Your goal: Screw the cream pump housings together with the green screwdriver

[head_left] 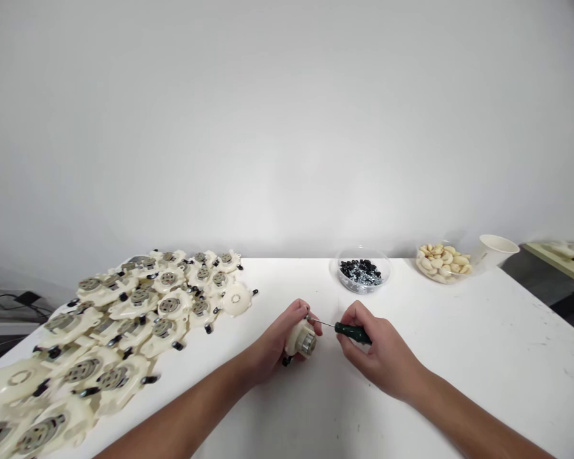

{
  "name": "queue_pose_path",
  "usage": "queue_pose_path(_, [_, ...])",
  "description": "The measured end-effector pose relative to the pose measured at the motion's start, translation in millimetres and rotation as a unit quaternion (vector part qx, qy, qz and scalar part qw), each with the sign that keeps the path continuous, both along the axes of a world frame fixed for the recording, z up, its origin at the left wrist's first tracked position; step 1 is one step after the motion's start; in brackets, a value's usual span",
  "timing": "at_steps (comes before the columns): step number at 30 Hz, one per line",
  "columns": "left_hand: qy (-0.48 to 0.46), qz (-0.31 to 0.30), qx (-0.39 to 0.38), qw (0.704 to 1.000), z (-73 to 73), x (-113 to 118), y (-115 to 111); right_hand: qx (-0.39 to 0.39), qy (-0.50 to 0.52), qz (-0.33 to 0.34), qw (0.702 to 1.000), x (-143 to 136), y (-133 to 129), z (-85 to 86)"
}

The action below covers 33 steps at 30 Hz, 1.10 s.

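My left hand (280,341) is closed around a cream plastic motor housing (294,341) with a round silver motor facing right and a black piece at its lower edge. My right hand (375,350) grips a screwdriver (353,332) by its dark green handle. The thin metal shaft points left and reaches the top of the housing, by my left fingertips. A small part sits at the shaft's tip, too small to make out. Fingers hide much of the housing's left side.
Many similar motor housings (172,305) cover the table's left side. Toward the back stands a clear bowl (386,280) of black parts and silver screws. Farther right are a clear bowl (442,279) of cream discs and a tilted white cup (496,250). A white wall (287,127) rises behind the table.
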<state>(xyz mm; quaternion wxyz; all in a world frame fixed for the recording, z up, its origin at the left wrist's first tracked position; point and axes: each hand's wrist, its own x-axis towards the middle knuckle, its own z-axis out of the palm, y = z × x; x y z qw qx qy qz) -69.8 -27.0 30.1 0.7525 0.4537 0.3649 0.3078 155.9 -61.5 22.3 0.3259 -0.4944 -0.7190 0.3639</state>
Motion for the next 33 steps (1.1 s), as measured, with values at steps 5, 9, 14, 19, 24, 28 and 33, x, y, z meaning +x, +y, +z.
queue_pose_path(5, [-0.007,-0.028,0.025,0.999,2.3,-5.1,0.6,0.044,0.002,-0.006,0.999,3.4,0.8,1.0])
queue_pose_path(9, [-0.011,-0.023,0.013,1.000,4.2,-4.2,0.1,0.040,-0.004,-0.038,0.998,5.3,3.9,1.6])
queue_pose_path(14, [0.007,-0.001,0.020,1.000,1.4,-1.6,-1.2,0.036,-0.010,-0.055,0.998,3.9,6.7,1.5])
queue_pose_path(19, [0.035,0.001,0.062,0.997,-3.3,-1.8,-0.8,0.043,-0.015,-0.059,0.997,2.7,6.7,0.0])
queue_pose_path(24, [0.059,-0.038,0.080,0.994,-3.3,-5.2,-1.0,0.050,-0.014,-0.056,0.997,3.0,5.7,-1.4])
queue_pose_path(28, [0.041,-0.018,0.062,0.997,-3.7,-6.0,0.2,0.028,-0.014,-0.057,0.998,3.6,4.6,-2.2])
queue_pose_path(33, [-0.070,0.032,-0.031,0.997,-5.7,-4.9,4.7,-0.013,0.018,-0.068,0.997,3.4,5.0,-2.9])
